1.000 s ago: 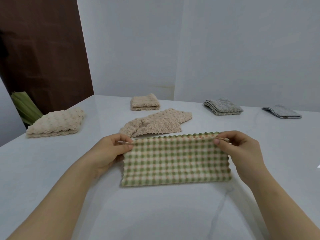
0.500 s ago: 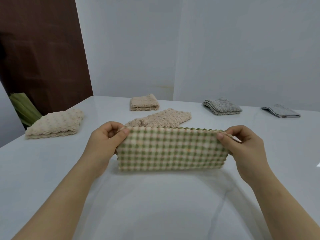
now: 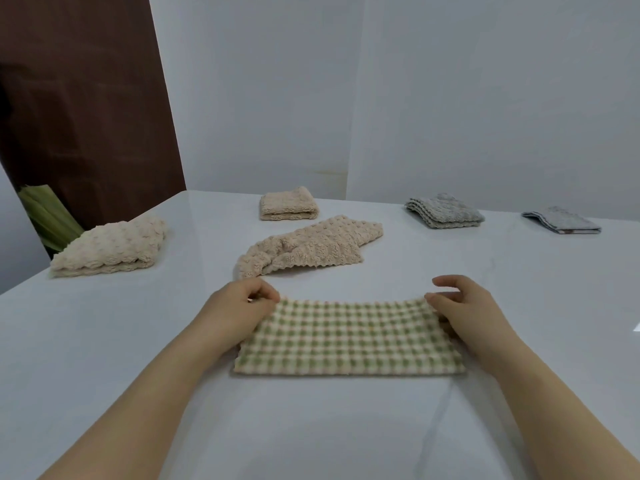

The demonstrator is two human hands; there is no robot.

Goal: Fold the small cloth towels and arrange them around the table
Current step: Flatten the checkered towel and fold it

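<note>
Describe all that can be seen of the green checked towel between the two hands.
The green checked towel is a soft, waffle-like cloth in green and cream squares. It lies flat on the white table as a long rectangle, apparently folded. The left hand pinches its far left corner and the right hand holds its far right corner. No other towel touches it.

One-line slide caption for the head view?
Left hand and right hand pinch the far corners of a green checked towel on the white table; crumpled beige towel behind.
</note>
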